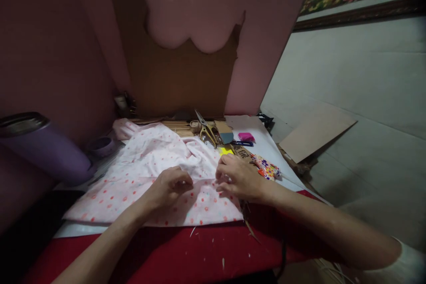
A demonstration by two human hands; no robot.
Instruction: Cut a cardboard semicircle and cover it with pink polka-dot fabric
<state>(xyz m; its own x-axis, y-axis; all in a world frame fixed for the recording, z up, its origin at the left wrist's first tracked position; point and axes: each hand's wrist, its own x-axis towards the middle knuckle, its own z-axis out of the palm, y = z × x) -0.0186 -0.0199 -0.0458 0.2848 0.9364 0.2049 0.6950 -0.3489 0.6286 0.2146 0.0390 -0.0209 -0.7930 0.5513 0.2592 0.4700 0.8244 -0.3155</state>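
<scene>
A pale pink cloth with red dots (120, 191) lies spread and wrinkled over the table. My left hand (171, 185) rests on its middle, fingers curled down and closed on the fabric. A short way to the right, my right hand (238, 176) pinches the same cloth near its right side. Between the two hands the fabric forms a slight raised fold. Just beyond my right hand lies a yellow piece (226, 151), partly covered. Scissors with yellow handles (208, 131) lie open behind the cloth.
A purple tumbler (46, 151) stands at the left. Behind the cloth are a twine roll (196, 126), a pink packet (246, 137) and a dark blue tool (242, 143). A flower-patterned item (268, 167) lies right. Red fabric (186, 253) covers the front, with small scraps on it.
</scene>
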